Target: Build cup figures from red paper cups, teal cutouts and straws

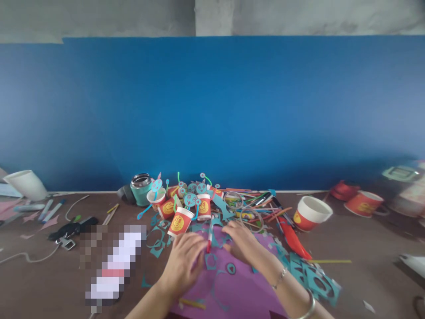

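Note:
My left hand (186, 261) is over the left part of a purple sheet (245, 288), its fingers bent loosely with nothing visible in them. Just beyond its knuckles a red and white paper cup (180, 222) leans, topped by a blue paper face (190, 200). Opposite, my right hand (241, 243) is open, thumb apart from the fingers, close to teal paper scraps (217, 239). Between the hands lies a red-tipped marker (209, 243). A small round teal cutout (231, 268) and a yellow stick (192, 303) rest on the sheet.
More decorated cups (203, 208) crowd the back, beside an open teal flask (141, 189). Pens and sticks (262, 201) are piled right of them. Farther right are a red pouch (294, 239), cut teal sheets (318, 281) and a paper cup (310, 213). A blue panel (212, 110) stands behind.

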`<action>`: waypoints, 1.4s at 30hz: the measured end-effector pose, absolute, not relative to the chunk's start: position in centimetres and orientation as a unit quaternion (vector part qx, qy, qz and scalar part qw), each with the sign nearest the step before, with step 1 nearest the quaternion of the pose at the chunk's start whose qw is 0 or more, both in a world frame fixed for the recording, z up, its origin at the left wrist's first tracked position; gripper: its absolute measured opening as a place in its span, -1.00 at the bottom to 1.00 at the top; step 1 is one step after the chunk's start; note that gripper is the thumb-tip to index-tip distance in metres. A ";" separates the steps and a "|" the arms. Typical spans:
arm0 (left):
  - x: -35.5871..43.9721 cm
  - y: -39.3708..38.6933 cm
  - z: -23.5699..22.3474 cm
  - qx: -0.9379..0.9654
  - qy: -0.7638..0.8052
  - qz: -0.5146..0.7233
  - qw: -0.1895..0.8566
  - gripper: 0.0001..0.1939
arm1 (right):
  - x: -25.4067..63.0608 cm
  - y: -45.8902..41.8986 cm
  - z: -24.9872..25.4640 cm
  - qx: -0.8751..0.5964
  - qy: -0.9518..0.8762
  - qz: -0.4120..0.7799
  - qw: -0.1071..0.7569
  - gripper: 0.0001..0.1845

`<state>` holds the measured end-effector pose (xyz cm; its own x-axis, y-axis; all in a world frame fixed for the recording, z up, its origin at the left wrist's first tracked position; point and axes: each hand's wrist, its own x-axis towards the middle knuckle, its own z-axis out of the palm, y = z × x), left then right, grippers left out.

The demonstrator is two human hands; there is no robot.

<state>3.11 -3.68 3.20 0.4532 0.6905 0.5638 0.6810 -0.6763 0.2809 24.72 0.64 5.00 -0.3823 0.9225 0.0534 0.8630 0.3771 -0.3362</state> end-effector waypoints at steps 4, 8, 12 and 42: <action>4.9 -4.4 1.9 0.883 0.383 0.271 0.006 -0.70 | 23.9 0.5 4.3 -0.509 -0.843 0.117 0.128 -0.74; 5.2 -4.2 0.8 0.876 0.406 0.260 0.006 -0.72 | 23.3 0.4 4.2 -0.495 -0.855 0.091 0.124 -0.79; 4.9 -4.0 1.2 0.871 0.410 0.269 0.028 -0.74 | 22.7 0.4 4.4 -0.466 -0.879 0.047 0.088 -0.84; 4.8 -3.7 2.6 0.777 0.518 0.337 0.117 -0.76 | 25.7 2.8 5.6 -0.554 -0.623 0.294 0.468 -0.59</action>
<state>4.81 -3.69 2.57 0.2363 0.8839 0.4035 0.7258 -0.4367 0.5315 25.65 2.85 5.61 0.0515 0.9651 0.2567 0.4154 0.2130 -0.8844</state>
